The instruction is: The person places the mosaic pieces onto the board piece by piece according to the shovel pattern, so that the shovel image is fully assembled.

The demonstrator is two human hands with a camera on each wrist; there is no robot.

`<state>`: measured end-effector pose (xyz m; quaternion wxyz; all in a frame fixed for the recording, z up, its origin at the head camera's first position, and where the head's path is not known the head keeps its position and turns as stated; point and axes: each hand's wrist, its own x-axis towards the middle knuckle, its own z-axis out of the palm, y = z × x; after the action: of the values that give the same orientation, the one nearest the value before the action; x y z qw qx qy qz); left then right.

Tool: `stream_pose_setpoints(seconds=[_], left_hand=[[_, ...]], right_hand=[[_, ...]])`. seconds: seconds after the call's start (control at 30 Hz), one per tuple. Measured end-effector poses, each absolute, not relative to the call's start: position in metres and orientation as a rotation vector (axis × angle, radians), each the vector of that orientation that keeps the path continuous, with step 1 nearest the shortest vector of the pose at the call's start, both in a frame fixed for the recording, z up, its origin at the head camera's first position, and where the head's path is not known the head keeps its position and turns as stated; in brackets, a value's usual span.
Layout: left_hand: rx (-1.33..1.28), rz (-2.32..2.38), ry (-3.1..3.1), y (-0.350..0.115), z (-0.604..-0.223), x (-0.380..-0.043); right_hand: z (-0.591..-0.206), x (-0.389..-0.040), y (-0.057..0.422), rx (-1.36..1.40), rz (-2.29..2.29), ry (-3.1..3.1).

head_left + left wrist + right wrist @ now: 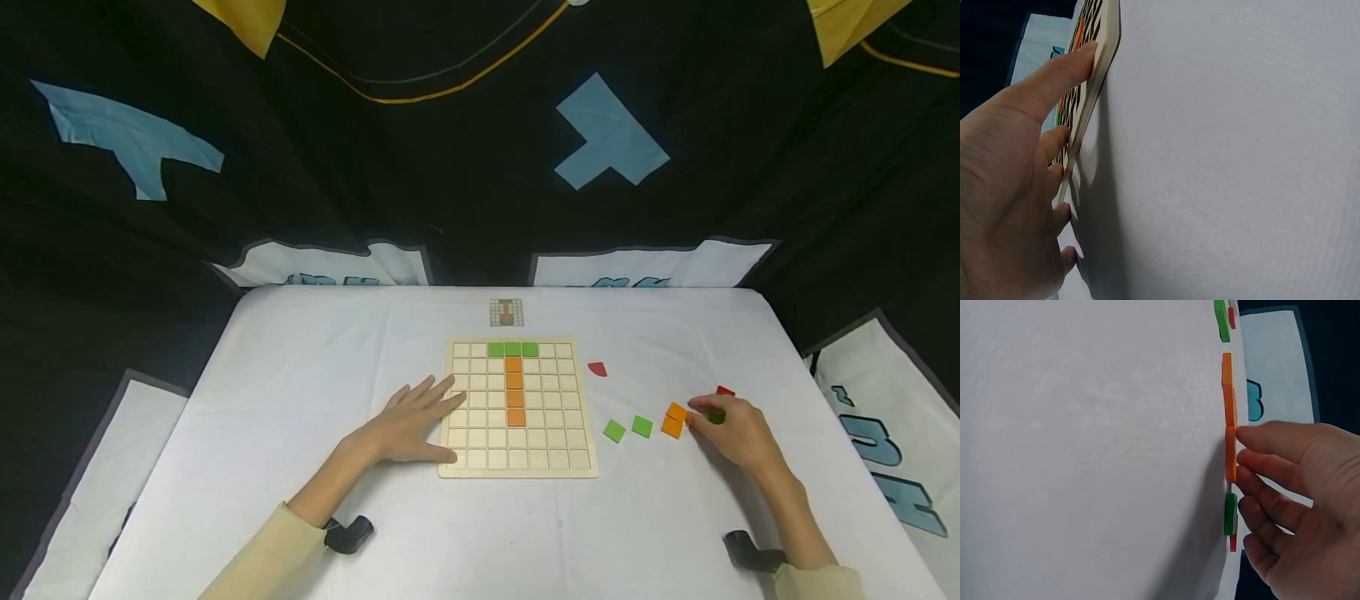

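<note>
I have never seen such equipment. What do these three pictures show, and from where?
No machine here: a person works bare-handed. The wide picture comes from a head camera, the two close ones from wrist cameras. On the white cloth lies a grid board with green tiles and orange tiles set in it; a small picture card lies beyond it, loose pieces to its right. The left hand rests its fingers on the board's edge. The right hand touches an orange tile; whether pinched, I cannot tell.

The left sleeve [270, 554] and the right sleeve [817, 583] are plain pale beige. A rounded black device [352, 535] is worn on the left, a similar black unit [750, 553] on the right; the left hand [411, 425] and right hand [740, 433] are bare.
</note>
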<state>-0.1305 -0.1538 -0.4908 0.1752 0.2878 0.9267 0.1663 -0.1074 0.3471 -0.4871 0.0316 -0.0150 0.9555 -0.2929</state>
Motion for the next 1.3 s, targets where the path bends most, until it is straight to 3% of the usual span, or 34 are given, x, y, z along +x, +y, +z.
stream_pose_setpoints(seconds=[0.87, 1.3], left_hand=[[0.812, 0.456, 2.627, -0.153, -0.490, -0.131], [0.803, 0.468, 2.624, -0.153, -0.489, -0.129]], right_hand=[[-0.487, -0.105, 0.348, -0.110, -0.855, 2.942], [-0.469, -0.118, 0.307, -0.217, -0.964, 3.004]])
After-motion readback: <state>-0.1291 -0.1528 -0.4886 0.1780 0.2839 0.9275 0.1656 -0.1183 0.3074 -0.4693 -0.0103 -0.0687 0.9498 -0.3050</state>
